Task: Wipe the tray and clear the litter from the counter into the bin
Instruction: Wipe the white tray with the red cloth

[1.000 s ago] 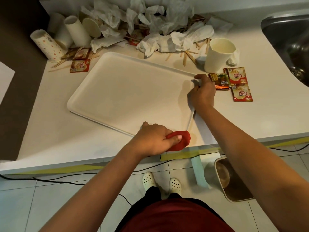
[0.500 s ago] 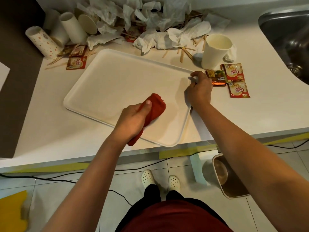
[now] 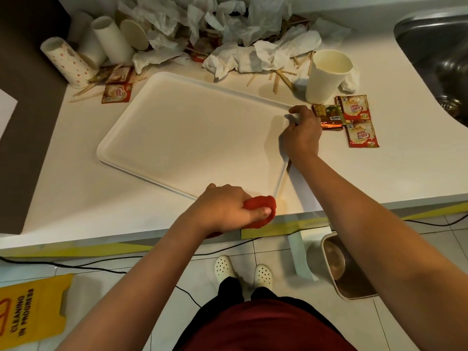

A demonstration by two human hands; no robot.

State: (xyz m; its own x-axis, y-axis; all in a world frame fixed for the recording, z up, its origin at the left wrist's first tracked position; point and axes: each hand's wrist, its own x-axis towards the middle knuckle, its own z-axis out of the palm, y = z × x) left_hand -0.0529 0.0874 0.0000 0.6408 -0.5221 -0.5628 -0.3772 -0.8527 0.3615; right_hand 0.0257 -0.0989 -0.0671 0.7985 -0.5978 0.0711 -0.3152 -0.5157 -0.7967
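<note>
Cloth (image 3: 260, 211) in red, half a second ago at mid-tray, is now back at the tray's (image 3: 182, 138) near corner by the counter's (image 3: 63, 198) front edge, bunched in the left hand (image 3: 222, 209), fingers and thumb curled round it. The right hand (image 3: 301, 135) keeps its place at the tray's right rim, fingers curled over the far right corner. Tissues (image 3: 228, 34), cups (image 3: 106, 49), stir sticks (image 3: 276, 82) and sachets (image 3: 357, 117) crowd the counter's back edge; bare counter lies left of the tray. The bin (image 3: 342, 269) stands open on the floor below the front edge, beside a yellow cleaning sign (image 3: 33, 307)
</note>
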